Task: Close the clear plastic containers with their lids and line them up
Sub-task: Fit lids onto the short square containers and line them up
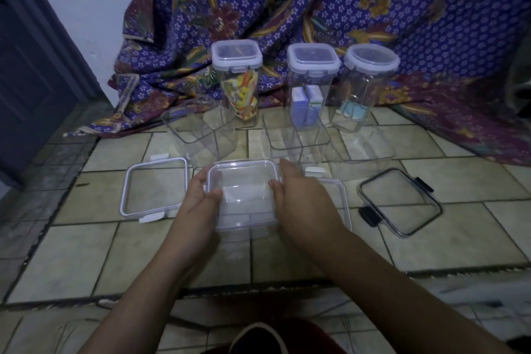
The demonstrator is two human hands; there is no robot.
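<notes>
A clear square container [244,195] with its white-rimmed lid on top stands on the tiled floor at the centre. My left hand [198,198] grips its left side and my right hand [298,195] grips its right side, thumbs on the lid. A loose white-rimmed lid [152,187] lies to its left. A black-rimmed lid [399,201] lies to the right. Another clear lid [342,198] shows partly behind my right hand. Three open empty containers [201,135] [298,138] [367,144] stand behind.
Three tall closed containers stand in a row at the back: one with colourful bits [238,80], one with small boxes [310,83], one with binder clips [362,86]. A purple patterned cloth [373,8] hangs behind them. A dark door [31,66] is at the left.
</notes>
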